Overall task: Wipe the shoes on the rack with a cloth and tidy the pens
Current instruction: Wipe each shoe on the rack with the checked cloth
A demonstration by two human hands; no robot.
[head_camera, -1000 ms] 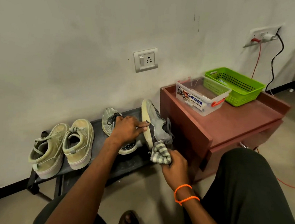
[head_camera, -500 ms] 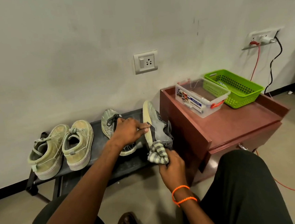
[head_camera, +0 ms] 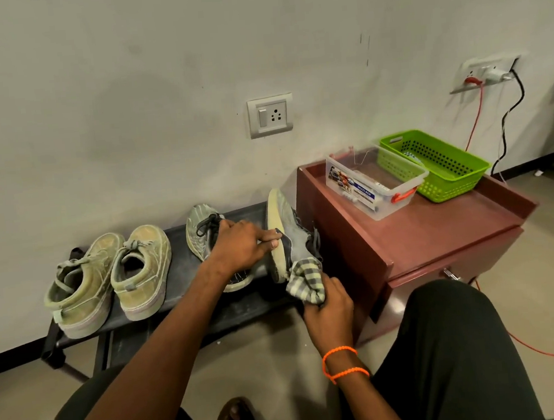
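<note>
Little changed since earlier: left hand (head_camera: 238, 243) still pinches tipped grey sneaker (head_camera: 291, 238) at rack (head_camera: 187, 268) right end, right hand (head_camera: 327, 306) grips checked cloth (head_camera: 303, 281) on heel; other shoes, pens pending.

Grey shoe (head_camera: 293, 238) tipped on side, sole facing left, on black rack (head_camera: 179, 252) w/ its mate (head_camera: 200, 233) and tan pair (head_camera: 111, 281) upright. Checked cloth (head_camera: 305, 282) bunched at heel.
</note>
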